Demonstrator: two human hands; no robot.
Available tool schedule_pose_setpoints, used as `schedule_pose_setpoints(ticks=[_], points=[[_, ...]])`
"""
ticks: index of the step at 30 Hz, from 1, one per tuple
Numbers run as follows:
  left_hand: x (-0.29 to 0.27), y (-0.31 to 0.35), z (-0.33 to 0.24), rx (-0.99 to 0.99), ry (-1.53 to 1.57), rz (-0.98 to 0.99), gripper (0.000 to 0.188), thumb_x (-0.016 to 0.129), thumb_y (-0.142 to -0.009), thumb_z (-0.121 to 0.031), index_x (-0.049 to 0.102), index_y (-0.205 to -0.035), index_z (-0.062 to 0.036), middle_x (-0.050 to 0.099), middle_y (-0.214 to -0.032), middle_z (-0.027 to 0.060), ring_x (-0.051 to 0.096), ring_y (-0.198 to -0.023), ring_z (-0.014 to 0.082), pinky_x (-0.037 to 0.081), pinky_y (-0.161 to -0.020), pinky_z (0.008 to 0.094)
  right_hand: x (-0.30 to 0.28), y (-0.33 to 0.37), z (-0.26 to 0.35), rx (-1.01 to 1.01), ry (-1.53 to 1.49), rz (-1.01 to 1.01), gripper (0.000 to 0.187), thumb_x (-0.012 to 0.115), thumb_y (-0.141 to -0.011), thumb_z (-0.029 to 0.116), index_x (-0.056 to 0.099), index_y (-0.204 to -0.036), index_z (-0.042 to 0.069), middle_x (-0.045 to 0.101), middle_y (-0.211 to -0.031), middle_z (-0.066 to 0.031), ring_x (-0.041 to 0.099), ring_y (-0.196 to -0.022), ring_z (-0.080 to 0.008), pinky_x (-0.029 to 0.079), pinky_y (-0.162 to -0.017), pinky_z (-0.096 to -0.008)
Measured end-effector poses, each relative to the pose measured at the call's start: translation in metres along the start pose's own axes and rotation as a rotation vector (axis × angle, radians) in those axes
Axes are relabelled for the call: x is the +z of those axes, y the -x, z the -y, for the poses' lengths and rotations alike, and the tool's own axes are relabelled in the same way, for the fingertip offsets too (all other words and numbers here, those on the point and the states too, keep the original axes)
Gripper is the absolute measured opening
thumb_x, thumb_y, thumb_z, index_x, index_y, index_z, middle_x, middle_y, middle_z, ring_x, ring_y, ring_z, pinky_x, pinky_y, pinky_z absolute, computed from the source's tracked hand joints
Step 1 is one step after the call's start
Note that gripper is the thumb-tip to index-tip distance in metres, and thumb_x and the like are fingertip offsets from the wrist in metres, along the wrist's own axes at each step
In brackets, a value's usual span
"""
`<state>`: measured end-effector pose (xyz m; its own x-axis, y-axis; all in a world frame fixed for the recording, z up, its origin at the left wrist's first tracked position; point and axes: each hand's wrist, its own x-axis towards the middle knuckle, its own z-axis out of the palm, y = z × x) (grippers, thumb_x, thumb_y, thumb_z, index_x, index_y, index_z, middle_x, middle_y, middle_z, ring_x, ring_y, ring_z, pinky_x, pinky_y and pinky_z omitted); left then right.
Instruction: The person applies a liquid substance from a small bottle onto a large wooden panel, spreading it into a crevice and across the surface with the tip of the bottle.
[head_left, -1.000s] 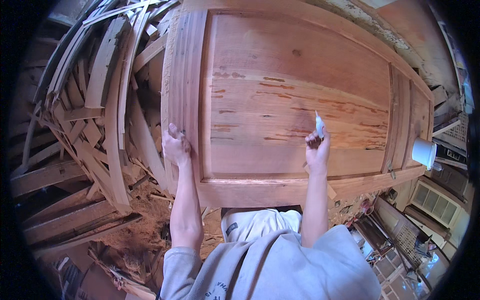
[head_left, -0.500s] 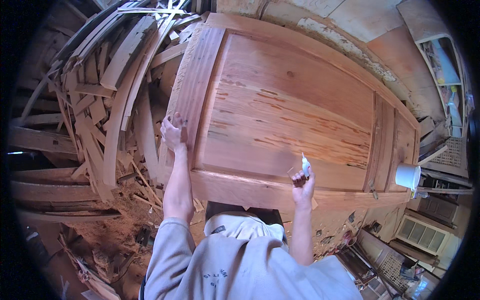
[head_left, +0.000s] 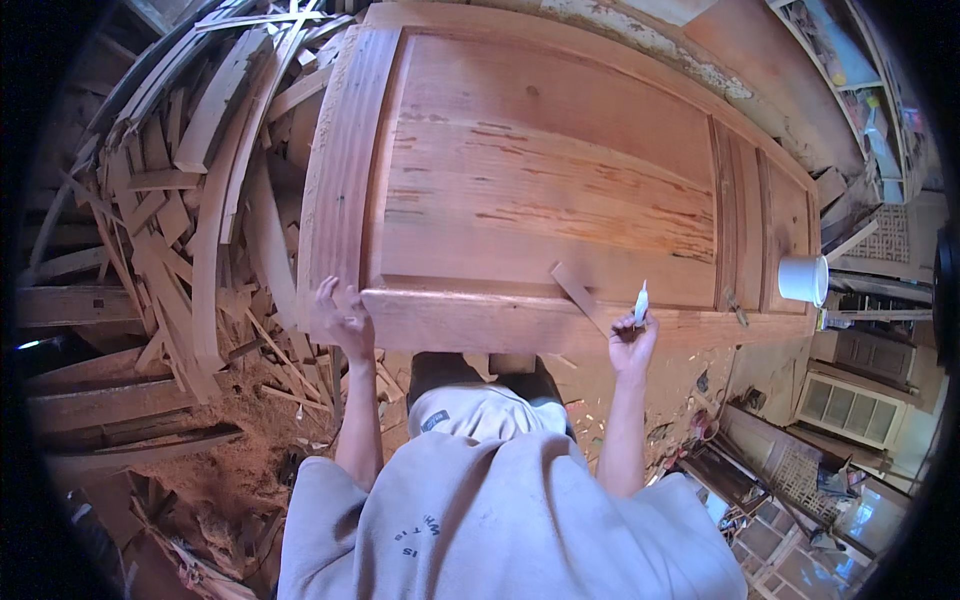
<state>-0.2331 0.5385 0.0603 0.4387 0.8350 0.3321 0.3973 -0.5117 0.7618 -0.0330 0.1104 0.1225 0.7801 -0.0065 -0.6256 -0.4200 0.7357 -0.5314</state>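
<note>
A large reddish-brown wooden panel door (head_left: 520, 250) lies flat in front of me, with dark streaks across its main panel. My left hand (head_left: 345, 325) is open at the door's near left corner, fingers apart and holding nothing. Near the front edge, my right hand (head_left: 632, 348) grips a small white squeeze bottle (head_left: 641, 302), its narrow nozzle pointing up. A thin wooden strip (head_left: 574, 290) slants over the front rail just left of that hand; whether the fingers touch it I cannot tell.
Offcut boards (head_left: 215, 220) are heaped at the left, beside sawdust (head_left: 210, 420) on the floor. A white tub (head_left: 802, 280) and a brush (head_left: 737, 309) sit toward the door's right end. Shelving (head_left: 860, 90) stands at the far right.
My left hand has drawn back toward me from the door's left stile to its near corner. The right hand, still holding the bottle, has moved slightly right; more of the wooden strip shows.
</note>
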Motion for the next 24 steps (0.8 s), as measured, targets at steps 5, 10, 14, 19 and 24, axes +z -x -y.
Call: schedule_pose_setpoints(ticks=[5,10,14,19,24], points=[[-0.012,0.036,0.002,-0.117,-0.065,0.043,0.048,0.063,-0.093,-0.024,0.049,-0.128,0.0054,0.050,-0.133,0.0237,0.047,-0.125,0.0381,0.036,-0.108,0.0471,-0.012,0.009,0.005,-0.001,-0.106,0.047,0.021,0.062,-0.090,0.024,0.060,-0.089,0.002,0.053,-0.067,-0.0044,0.052,-0.063,-0.0165,0.046,-0.062,-0.0298],[-0.016,0.046,0.021,-0.173,-0.386,0.131,0.080,0.072,-0.087,-0.036,0.033,-0.146,0.0020,0.029,-0.151,0.0265,0.025,-0.143,0.0408,0.022,-0.117,0.0512,-0.019,0.019,0.024,-0.054,-0.057,0.074,0.019,0.058,-0.092,0.025,0.058,-0.088,0.006,0.053,-0.065,-0.0023,0.052,-0.061,-0.0151,0.046,-0.062,-0.0301],[-0.017,0.046,0.028,-0.167,-0.338,0.147,0.084,0.074,-0.086,-0.039,0.032,-0.146,0.0027,0.027,-0.152,0.0275,0.022,-0.144,0.0420,0.018,-0.119,0.0513,-0.019,0.020,0.031,-0.087,-0.097,0.101,0.020,0.058,-0.092,0.026,0.058,-0.091,0.006,0.054,-0.067,-0.0034,0.053,-0.063,-0.0154,0.047,-0.063,-0.0305],[-0.018,0.047,0.032,-0.140,-0.312,0.117,0.083,0.073,-0.086,-0.038,0.032,-0.145,0.0037,0.029,-0.151,0.0281,0.021,-0.144,0.0430,0.018,-0.118,0.0533,-0.006,0.023,0.018,-0.088,-0.088,0.110,0.023,0.059,-0.093,0.027,0.060,-0.096,0.005,0.054,-0.069,-0.0033,0.053,-0.065,-0.0152,0.046,-0.064,-0.0302],[-0.009,0.048,0.046,-0.108,-0.307,0.106,0.092,0.076,-0.082,-0.040,0.028,-0.146,0.0046,0.028,-0.152,0.0280,0.020,-0.144,0.0438,0.018,-0.118,0.0535,0.001,0.020,0.019,-0.100,-0.081,0.128,0.025,0.059,-0.093,0.029,0.060,-0.099,0.005,0.054,-0.070,-0.0030,0.053,-0.066,-0.0152,0.046,-0.064,-0.0301]])
